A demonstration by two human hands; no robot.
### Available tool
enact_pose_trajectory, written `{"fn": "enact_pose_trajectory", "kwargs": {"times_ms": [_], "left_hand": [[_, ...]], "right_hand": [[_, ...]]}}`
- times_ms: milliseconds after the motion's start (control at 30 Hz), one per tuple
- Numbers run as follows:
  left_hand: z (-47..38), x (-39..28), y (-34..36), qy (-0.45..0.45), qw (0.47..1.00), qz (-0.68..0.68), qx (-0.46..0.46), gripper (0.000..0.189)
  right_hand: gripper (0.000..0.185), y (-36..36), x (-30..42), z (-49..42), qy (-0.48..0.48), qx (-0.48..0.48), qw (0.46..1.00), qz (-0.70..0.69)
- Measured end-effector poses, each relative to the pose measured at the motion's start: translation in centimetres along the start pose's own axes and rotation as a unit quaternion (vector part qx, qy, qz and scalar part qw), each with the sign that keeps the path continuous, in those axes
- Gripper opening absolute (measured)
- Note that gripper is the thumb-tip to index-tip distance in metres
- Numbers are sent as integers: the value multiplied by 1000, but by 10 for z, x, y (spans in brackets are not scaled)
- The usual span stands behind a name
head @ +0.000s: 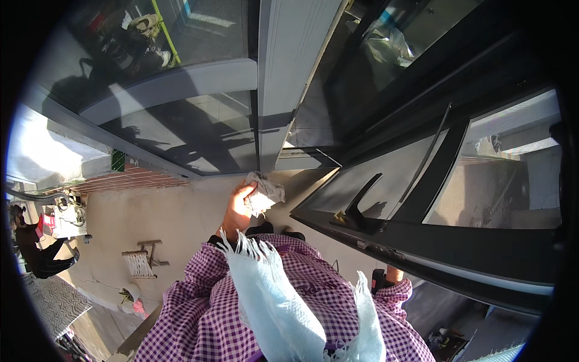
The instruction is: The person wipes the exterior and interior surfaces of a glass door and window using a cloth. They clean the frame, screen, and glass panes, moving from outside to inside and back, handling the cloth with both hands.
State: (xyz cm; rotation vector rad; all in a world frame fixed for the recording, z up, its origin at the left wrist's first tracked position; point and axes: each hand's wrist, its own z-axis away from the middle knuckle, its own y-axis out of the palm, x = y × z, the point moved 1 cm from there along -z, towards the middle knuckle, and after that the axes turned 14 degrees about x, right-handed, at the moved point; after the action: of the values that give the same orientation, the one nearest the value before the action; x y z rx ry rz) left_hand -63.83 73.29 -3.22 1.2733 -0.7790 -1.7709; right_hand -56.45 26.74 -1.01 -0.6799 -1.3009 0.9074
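My left hand (236, 210) is closed around a crumpled grey cloth (267, 194), in front of the foot of a grey-framed glass panel (181, 131). To the right stands a dark-framed door (488, 258), swung out beside me, with a curved handle (368, 194) on its near part. Only the wrist of my right hand (394, 273) shows, at the door's lower edge. The door hides its fingers, so what they touch cannot be seen. A dark band or device (378, 279) sits by that wrist. Light-blue fringed scarf ends (280, 303) hang over my checked purple smock (203, 321).
A doorway threshold (307, 160) lies ahead, between the panel and the door. Left on the concrete floor (149, 217) is a small folding stool (140, 264). Farther left are a person in dark clothes (40, 249), a white sewing-machine-like device (70, 219) and a low brick wall (135, 178).
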Motion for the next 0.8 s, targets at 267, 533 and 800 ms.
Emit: {"fn": "enact_pose_trajectory", "kwargs": {"times_ms": [267, 533, 800], "left_hand": [[-39, -21, 21, -122, 991, -58, 22, 32], [-137, 18, 52, -237, 958, -157, 26, 27], [-280, 59, 123, -223, 944, -203, 134, 27]], "right_hand": [[31, 60, -21, 38, 254, -75, 933, -245], [30, 113, -31, -36, 311, -91, 867, -378], [30, 121, -56, -146, 318, -53, 849, -419]]}}
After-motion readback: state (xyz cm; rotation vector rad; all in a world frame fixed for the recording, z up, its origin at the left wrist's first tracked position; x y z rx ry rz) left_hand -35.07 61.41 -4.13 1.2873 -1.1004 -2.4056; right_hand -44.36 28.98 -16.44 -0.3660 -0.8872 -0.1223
